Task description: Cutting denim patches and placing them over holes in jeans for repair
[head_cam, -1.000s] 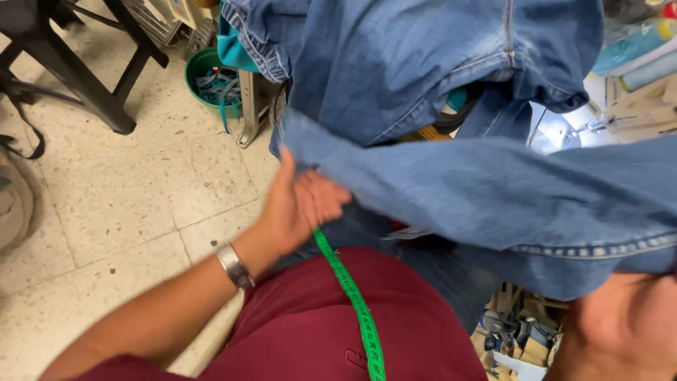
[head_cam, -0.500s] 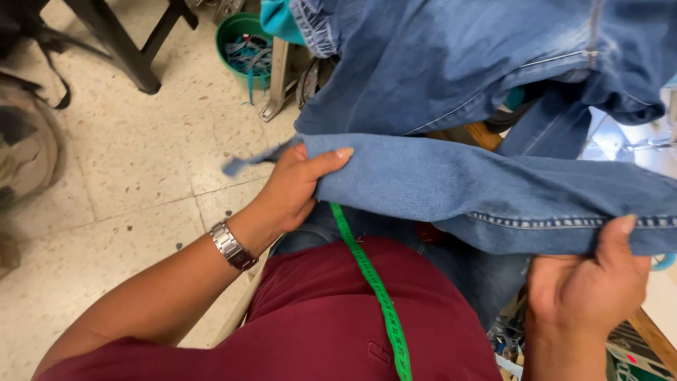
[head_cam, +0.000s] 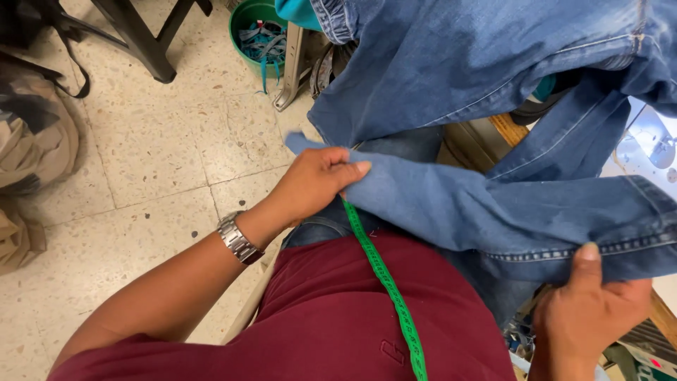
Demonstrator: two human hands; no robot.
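- Clutter rings our work: a round green plastic bucket [head_cam: 262,32] of fabric scraps stands on the floor at the top, just beside a pale metal frame leg [head_cam: 290,67], and a dark stool leg [head_cam: 144,42] stands to its left.
- At the left edge we see a tan cloth bag [head_cam: 35,134] slumped on the floor, with a black strap over it.
- Our bright green measuring tape [head_cam: 384,282] runs down over our maroon shirt [head_cam: 338,317], its upper end passing under the denim.
- The blue denim jeans [head_cam: 493,106] hang across the upper right and hide most of what lies behind them; one leg of the jeans stretches across our lap between our two hands.
- Our left hand [head_cam: 314,183] reaches in from the lower left, a silver metal wristwatch [head_cam: 236,240] on the wrist. Its fingers [head_cam: 349,169] are closed on the raw end of the jeans leg, thumb on top, the fabric pinched.
- Our right hand [head_cam: 589,310] comes up from the lower right corner, its back toward us. The thumb presses on the stitched hem of the jeans and the fingers curl beneath, so it holds the cloth firmly.
- Behind the denim at the right we glimpse a wooden bench [head_cam: 511,127] edge and a white machine surface [head_cam: 649,148].
- Speckled cream terrazzo floor [head_cam: 162,155] tiles cover the room to the left.
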